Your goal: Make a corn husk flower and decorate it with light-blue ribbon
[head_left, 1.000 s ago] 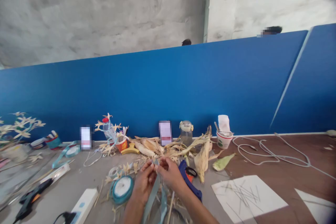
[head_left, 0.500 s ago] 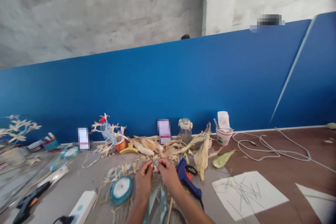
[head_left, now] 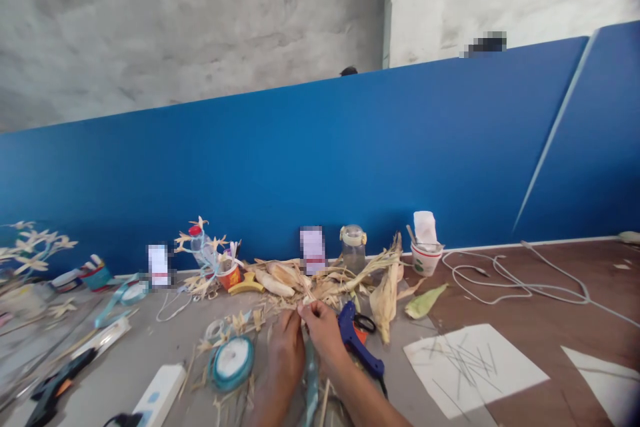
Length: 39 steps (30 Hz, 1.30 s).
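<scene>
My left hand (head_left: pixel 287 350) is curled closed with its back towards me, and its fingertips are hidden. Touching it, my right hand (head_left: pixel 321 328) pinches thumb and forefinger together. A light blue ribbon (head_left: pixel 311 377) runs up between my wrists to the fingers; any other small piece in the grip is hidden. To the left lies a spool of blue ribbon (head_left: pixel 233 361) beside pale husk flowers (head_left: pixel 239 325). A blue glue gun (head_left: pixel 357 340) rests just right of my right hand, next to black-handled scissors (head_left: pixel 365 324). Dried corn husks (head_left: pixel 285 277) are heaped beyond my fingers.
A white power strip (head_left: pixel 159 395) and a black glue gun (head_left: pixel 63 383) lie at left. Thin wires rest on white paper (head_left: pixel 430 373) at right. Behind stand a phone (head_left: pixel 313 250), a jar (head_left: pixel 353 253), a paper cup (head_left: pixel 427 259) and a blue partition (head_left: pixel 300 167).
My left hand has turned inward and moved right, its back now towards me. One of two ribbon strips between my arms is no longer visible. My right hand stays nearly in place.
</scene>
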Available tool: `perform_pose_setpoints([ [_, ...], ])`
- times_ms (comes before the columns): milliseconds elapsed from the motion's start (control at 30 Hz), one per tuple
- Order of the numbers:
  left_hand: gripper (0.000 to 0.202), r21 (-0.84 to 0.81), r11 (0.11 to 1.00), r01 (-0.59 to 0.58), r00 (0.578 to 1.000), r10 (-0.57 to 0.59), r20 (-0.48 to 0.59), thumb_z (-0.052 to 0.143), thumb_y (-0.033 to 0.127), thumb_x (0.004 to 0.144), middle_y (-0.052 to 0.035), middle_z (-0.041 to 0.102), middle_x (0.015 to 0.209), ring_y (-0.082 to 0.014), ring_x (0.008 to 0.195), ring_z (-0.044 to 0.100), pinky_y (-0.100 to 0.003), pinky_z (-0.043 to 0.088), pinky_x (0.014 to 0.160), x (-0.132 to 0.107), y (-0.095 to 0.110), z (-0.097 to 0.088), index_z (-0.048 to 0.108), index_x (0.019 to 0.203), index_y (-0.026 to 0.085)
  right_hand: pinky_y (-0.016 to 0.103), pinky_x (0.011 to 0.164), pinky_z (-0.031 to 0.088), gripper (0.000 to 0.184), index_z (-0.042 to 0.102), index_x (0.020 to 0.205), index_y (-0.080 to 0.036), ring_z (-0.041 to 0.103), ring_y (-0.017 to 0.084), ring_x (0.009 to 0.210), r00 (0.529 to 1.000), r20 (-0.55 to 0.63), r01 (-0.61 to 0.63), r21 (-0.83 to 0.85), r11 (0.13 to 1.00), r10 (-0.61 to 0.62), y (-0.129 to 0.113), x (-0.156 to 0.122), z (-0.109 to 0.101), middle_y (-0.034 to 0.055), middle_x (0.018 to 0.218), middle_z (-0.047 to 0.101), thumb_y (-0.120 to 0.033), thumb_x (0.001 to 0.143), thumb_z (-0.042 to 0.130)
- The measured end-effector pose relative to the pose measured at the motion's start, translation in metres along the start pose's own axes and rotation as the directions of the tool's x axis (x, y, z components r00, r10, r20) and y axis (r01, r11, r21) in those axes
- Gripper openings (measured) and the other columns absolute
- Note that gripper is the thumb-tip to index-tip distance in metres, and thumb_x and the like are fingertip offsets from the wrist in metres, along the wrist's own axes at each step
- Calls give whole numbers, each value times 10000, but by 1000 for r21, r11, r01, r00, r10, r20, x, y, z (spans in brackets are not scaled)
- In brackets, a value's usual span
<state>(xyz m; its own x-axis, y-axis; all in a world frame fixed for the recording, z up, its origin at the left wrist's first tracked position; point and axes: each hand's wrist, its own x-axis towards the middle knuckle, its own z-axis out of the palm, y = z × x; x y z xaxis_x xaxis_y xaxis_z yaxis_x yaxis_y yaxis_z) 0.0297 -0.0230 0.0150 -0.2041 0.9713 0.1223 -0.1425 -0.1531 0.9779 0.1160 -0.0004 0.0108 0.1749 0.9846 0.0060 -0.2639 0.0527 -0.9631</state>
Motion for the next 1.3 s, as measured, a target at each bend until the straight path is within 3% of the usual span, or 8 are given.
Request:
perform_pose_setpoints([
  [133, 224, 62, 995, -73, 995, 69, 71, 651, 78, 632, -76, 667, 859, -255, 912, 547, -284, 432, 772, 0, 4, 4, 709, 756, 255, 233, 494, 317, 228, 432, 501, -206, 372, 102, 476, 1000, 4, -2, 12, 1000, 2, -3, 3, -5, -62, 456, 398, -373, 591, 559],
  [300, 268, -35, 986, 163, 977, -156, 145, 673, 202, 677, -22, 632, 637, -153, 570, 515, -240, 406, 557, 4, -2, -3, 693, 945, 191, 221, 478, 293, 193, 456, 510, -192, 366, 88, 452, 994, 103, -49, 75, 996, 41, -5, 7, -12, -59, 454, 438, -331, 606, 550],
  [400, 343, -204, 943, 262, 960, -233, 155, 696, 299, 673, -28, 643, 701, -114, 528, 497, -228, 396, 531, 5, -3, -3, 667, 988, 167, 214, 470, 280, 197, 481, 511, -177, 353, 76, 430, 984, 166, -74, 92, 993, 58, -4, 11, -15, -56, 442, 460, -335, 603, 556],
  [500, 343, -315, 895, 316, 948, -285, 141, 738, 337, 621, -29, 640, 721, -97, 508, 491, -215, 381, 489, 6, 0, 0, 676, 904, 155, 206, 465, 269, 199, 499, 524, -167, 355, 68, 424, 971, 230, -90, 99, 991, 65, -3, 12, -16, -59, 438, 474, -330, 587, 594],
  [767, 255, -389, 863, 324, 942, -257, 217, 776, 305, 586, 27, 565, 527, -61, 436, 456, -192, 370, 482, 10, -5, -2, 661, 733, 130, 209, 483, 267, 236, 486, 512, -169, 361, 63, 427, 914, 399, -128, 98, 987, 79, -8, 5, -16, -77, 432, 446, -322, 574, 655],
  [1033, 249, -434, 811, 392, 912, -283, 296, 779, 231, 594, 46, 540, 516, -33, 394, 422, -164, 335, 435, 8, -1, -4, 622, 760, 133, 210, 488, 254, 272, 514, 548, -161, 352, 57, 430, 914, 391, -171, 123, 978, 110, -14, 4, -19, -77, 455, 453, -355, 556, 704],
  [1300, 248, -424, 864, 271, 962, -223, 159, 788, 211, 544, 44, 548, 543, -67, 474, 465, -200, 389, 509, 10, -3, -2, 605, 696, 143, 211, 475, 255, 255, 532, 564, -161, 370, 63, 421, 925, 366, -147, 107, 983, 98, -13, 3, -16, -74, 432, 468, -351, 558, 703],
])
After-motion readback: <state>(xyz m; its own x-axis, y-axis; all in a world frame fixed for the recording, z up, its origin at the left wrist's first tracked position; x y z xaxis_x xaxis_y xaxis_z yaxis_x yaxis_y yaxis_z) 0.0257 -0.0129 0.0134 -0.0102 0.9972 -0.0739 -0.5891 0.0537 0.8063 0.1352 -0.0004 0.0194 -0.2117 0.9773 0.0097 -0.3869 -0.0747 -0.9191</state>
